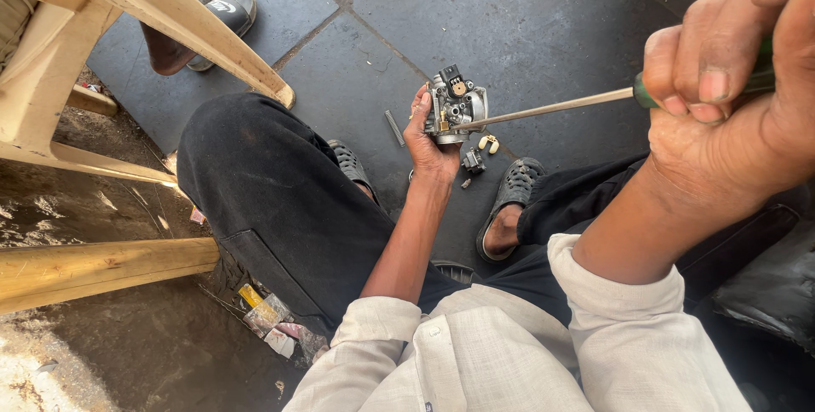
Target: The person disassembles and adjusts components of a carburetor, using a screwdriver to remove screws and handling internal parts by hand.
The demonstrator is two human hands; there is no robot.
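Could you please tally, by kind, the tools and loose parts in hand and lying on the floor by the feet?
Carburettor body, in left hand: 1
Screwdriver, in right hand: 1
Coil spring: 1
White float piece: 1
Small dark parts: 2
Total: 6

The carburettor (455, 106) was dull cast metal with a brass-coloured fitting. The screwdriver (552, 108) had a smooth steel shaft and glossy green plastic handle. Floor tiles (526, 13) looked matt, dark, rough stone; the far-left chair (127, 5) was smooth cream plastic.
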